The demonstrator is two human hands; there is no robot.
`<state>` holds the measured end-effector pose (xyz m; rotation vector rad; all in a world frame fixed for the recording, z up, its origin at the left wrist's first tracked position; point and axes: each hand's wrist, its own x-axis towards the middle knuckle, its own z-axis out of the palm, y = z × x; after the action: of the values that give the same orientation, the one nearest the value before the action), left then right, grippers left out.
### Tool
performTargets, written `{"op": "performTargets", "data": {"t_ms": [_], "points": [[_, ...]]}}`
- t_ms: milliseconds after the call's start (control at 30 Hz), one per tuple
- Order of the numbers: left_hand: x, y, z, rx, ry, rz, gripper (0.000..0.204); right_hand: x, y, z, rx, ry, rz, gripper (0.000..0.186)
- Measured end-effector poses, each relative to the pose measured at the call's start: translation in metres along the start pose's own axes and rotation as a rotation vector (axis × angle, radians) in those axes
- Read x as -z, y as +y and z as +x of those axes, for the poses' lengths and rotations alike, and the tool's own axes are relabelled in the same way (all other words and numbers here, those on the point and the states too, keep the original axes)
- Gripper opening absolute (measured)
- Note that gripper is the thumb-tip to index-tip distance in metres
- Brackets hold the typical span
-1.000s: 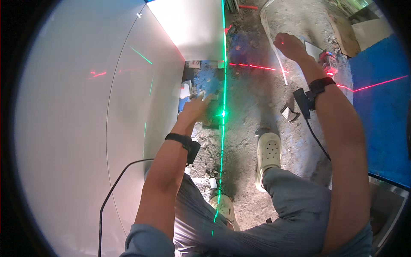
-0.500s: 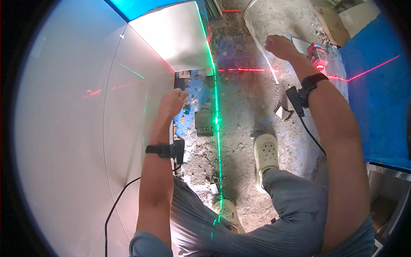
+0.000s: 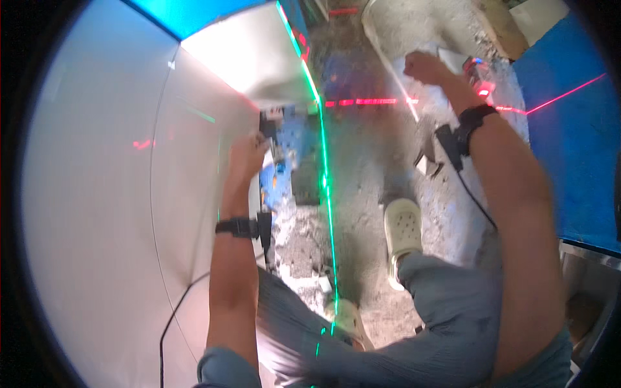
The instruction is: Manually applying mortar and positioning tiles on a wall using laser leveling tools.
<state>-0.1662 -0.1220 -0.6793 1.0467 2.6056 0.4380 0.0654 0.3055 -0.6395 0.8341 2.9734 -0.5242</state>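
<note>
My left hand [image 3: 246, 158] is closed, fingers curled, beside the lower edge of the smooth pale wall panel [image 3: 116, 194]. A small whitish piece [image 3: 267, 157] shows at its fingertips, blurred; I cannot tell whether it is gripped. My right hand [image 3: 424, 67] is a fist held over the rough floor, farther off, left of a small red-lit laser level [image 3: 480, 81]. Whatever that fist may hold is hidden. Both wrists wear black straps with a cabled device. A glaring white panel [image 3: 242, 61] stands at the far left, with a green laser line along its right edge.
A pale strip [image 3: 388, 61] lies on the rough concrete floor [image 3: 369, 155]. Nearer are a dark block [image 3: 306, 186] and a small white-faced piece [image 3: 424, 165]. A blue wall [image 3: 569, 149] bounds the right side. My pale clog [image 3: 403, 226] stands between.
My left hand has shifted left, closer to the pale wall panel. My right fist has moved slightly to the right. The whole view has tilted a little and blurred.
</note>
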Motion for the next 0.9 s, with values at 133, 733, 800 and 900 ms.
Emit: {"op": "performTargets", "data": {"t_ms": [133, 733, 800, 900], "points": [[-0.009, -0.001, -0.002, 0.033, 0.030, 0.087, 0.037, -0.008, -0.004, -0.003, 0.019, 0.020, -0.046, 0.032], [0.008, 0.027, -0.004, 0.045, 0.048, 0.028, 0.026, 0.002, -0.032, 0.013, -0.103, -0.058, 0.034, 0.022], [0.009, 0.027, -0.005, 0.029, 0.057, 0.013, 0.024, 0.002, -0.033, 0.013, -0.088, -0.061, 0.008, 0.022], [0.010, 0.028, -0.005, 0.046, 0.054, -0.003, 0.021, 0.002, -0.033, 0.007, -0.084, -0.045, 0.031, 0.021]]}}
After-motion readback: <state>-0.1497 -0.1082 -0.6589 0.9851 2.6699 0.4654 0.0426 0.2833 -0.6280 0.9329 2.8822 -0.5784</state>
